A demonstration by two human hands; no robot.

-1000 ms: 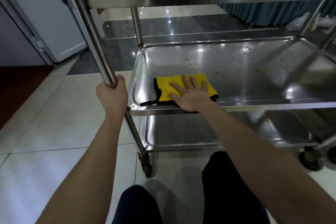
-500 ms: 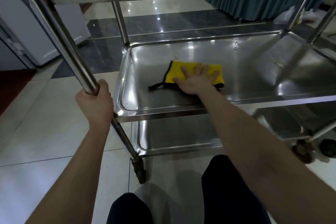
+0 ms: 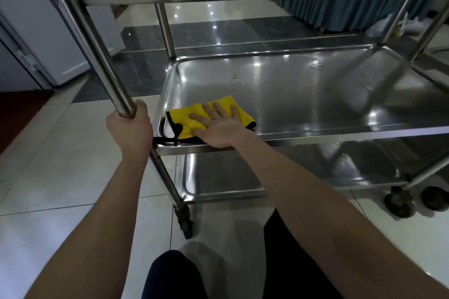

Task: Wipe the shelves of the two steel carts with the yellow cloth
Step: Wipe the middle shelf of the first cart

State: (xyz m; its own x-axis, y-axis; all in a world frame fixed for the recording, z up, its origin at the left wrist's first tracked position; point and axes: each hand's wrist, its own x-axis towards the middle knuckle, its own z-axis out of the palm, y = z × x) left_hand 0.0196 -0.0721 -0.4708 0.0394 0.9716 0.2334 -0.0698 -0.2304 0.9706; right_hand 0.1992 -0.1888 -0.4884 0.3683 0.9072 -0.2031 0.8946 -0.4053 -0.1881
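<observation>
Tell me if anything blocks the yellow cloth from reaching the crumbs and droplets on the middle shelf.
Nothing visible does. The right hand presses the yellow cloth at the near-left corner of the middle shelf; only bare steel lies between it and the crumbs and droplets farther back. The left hand grips the cart post beside it.

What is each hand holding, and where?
The left hand grips the cart's upright post beside the middle shelf; the right hand presses flat on the yellow cloth.
</observation>
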